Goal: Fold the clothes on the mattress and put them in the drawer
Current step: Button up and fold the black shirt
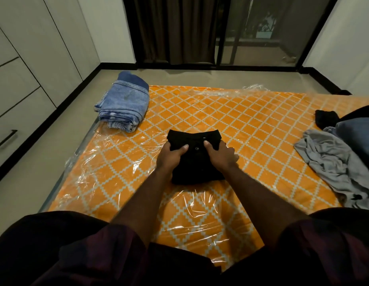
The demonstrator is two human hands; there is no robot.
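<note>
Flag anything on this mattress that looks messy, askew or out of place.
The grey garment lies crumpled and unfolded at the right edge of the mattress, beside a heap of dark clothes. The folded jeans seem to overhang the far left corner. Wrinkled clear plastic covers the mattress. The black garment looks squarely folded.

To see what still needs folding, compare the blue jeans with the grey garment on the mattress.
The blue jeans are folded into a neat stack; the grey garment lies crumpled and spread out. The blue jeans sit at the far left corner of the mattress; the grey garment lies near its right edge. The blue jeans are denim blue, the grey garment plain grey. Both rest on the mattress.
</note>
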